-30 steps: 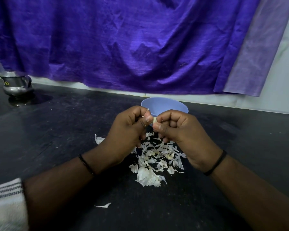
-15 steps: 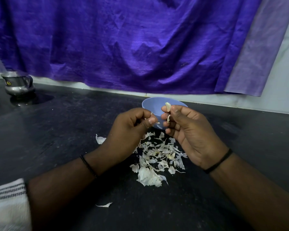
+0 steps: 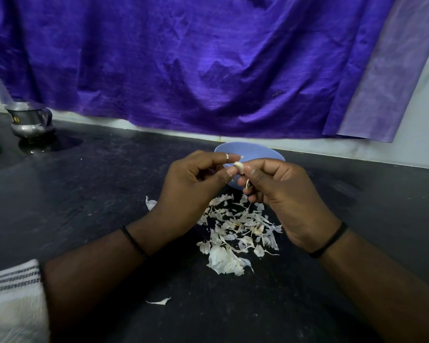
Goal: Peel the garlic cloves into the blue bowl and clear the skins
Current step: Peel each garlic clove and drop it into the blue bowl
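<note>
A small pale garlic clove (image 3: 239,166) is held in front of the blue bowl (image 3: 255,151). My right hand (image 3: 282,196) pinches it between thumb and fingers, and a strip of skin dangles below those fingers. My left hand (image 3: 196,184) meets it from the left, its thumb and forefinger tips pinching at the clove's top. Both hands hover above a heap of white garlic skins (image 3: 235,231) on the black counter (image 3: 89,194). The hands hide most of the bowl, and its inside cannot be seen.
A steel pot (image 3: 30,121) stands at the counter's back left. A striped white towel (image 3: 12,298) lies at the lower left edge. Purple cloth (image 3: 208,63) hangs along the back wall. Stray skins (image 3: 159,302) lie nearer to me.
My right hand, which had lifted the clove over the bowl half a second ago, has come back down to my left hand. Both hands now pinch the clove together.
</note>
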The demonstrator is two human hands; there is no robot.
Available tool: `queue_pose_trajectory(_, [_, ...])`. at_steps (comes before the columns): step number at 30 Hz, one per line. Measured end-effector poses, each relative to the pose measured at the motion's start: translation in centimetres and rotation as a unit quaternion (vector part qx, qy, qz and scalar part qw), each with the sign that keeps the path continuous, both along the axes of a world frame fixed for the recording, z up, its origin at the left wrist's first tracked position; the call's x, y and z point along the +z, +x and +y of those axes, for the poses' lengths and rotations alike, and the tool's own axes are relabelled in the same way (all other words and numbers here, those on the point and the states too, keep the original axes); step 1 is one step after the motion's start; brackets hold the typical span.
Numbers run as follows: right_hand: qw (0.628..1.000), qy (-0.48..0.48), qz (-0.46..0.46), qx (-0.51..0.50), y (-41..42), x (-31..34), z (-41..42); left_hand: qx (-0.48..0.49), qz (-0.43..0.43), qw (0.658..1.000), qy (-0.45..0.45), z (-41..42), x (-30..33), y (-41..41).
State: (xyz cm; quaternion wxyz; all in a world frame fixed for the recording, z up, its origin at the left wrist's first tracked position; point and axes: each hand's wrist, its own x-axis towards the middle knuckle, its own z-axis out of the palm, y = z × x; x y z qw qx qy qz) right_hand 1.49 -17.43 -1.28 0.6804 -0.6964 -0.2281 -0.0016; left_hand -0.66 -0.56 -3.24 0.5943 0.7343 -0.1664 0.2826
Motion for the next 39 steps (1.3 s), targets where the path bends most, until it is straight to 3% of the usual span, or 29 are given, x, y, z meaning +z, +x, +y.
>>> queue_pose_trajectory(3, [0.999, -0.026, -0.024, -0.007, -0.04, -0.13, 0.02, 0.003, 0.004, 1.000, -0.023, -0.06, 0.00, 0.05])
queue_pose_trajectory(12, [0.999, 0.017, -0.042, -0.024, -0.08, 0.00, 0.05, 0.031, -0.008, 0.998, -0.046, 0.03, 0.13, 0.06])
queue_pose_trajectory(26, [0.993, -0.009, -0.084, -0.084, -0.12, -0.33, 0.12, 0.097, -0.068, 0.984, 0.135, 0.04, 0.16, -0.24])
queue_pose_trajectory(32, [0.992, -0.027, -0.081, -0.088, -0.08, -0.55, 0.31, 0.081, -0.076, 0.984, 0.138, 0.04, 0.07, -0.18])
queue_pose_trajectory(39, [0.990, -0.052, -0.090, -0.096, -0.40, -0.57, 0.65, 0.057, -0.010, 0.997, 0.053, 0.12, 0.19, -0.20])
